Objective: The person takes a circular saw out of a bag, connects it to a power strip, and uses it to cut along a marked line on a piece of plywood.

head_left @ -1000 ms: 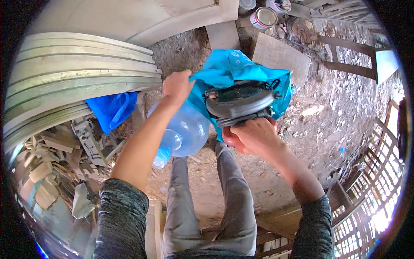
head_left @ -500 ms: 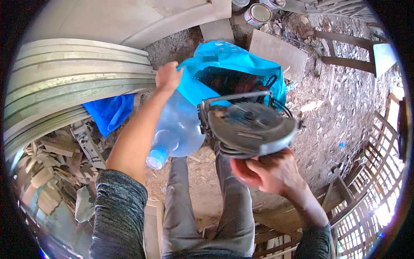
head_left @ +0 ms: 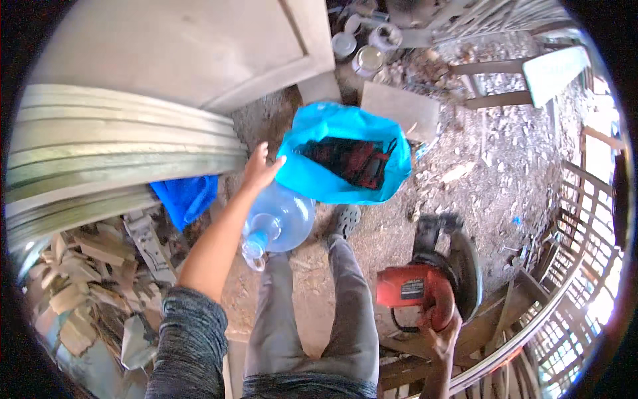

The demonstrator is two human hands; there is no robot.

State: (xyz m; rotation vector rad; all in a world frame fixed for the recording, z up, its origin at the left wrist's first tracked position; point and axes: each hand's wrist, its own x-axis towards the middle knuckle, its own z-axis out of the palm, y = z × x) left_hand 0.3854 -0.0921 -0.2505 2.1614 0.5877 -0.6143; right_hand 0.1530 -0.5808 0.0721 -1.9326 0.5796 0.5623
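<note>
The saw (head_left: 435,279) is red and black, the bag (head_left: 342,121) turquoise, the trousers (head_left: 351,279) grey.

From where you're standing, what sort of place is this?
Probably a rough workshop or storage shed: there are stacked boards, a heap of scrap wood, and a red power tool in the right hand.

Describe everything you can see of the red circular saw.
The circular saw has a red, plastic-looking housing with a dark label, and a rounded grey guard, metallic in look, on its right side. Black parts jut from its far end, and a black loop shows below the housing. The right hand grips its red handle, holding it apart from the turquoise bag, nearer the person and to the right. Whether the blade shows is unclear.
</note>
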